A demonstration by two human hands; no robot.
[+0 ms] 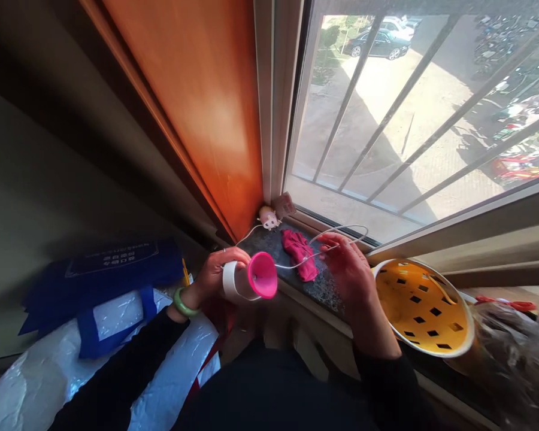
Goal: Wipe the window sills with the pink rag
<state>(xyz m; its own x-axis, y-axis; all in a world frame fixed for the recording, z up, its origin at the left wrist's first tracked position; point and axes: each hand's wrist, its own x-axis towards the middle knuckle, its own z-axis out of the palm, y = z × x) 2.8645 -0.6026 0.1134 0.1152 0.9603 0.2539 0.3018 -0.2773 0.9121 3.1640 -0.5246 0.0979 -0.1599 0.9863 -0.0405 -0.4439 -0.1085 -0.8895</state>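
My left hand (pixel 220 269), with a green bangle at its wrist, is closed around a white device with a pink funnel-shaped end (pixel 263 275). What kind of device it is I cannot tell. My right hand (pixel 348 266) pinches a thin white cord (pixel 336 228), which loops up toward the window and runs back to the device. Between the hands, a crumpled magenta cloth (pixel 300 254) lies on the dark stone windowsill (pixel 321 287). In the sill's corner sits a small pale animal-like figure (pixel 268 218); a stretch of cord passes beside it.
A yellow basket with a white rim (pixel 424 308) stands on the sill to the right, beside clear plastic wrapping (pixel 516 353). Blue bags (pixel 108 275) lie at the left. An orange wooden panel (pixel 193 90) meets the barred window (pixel 386 120).
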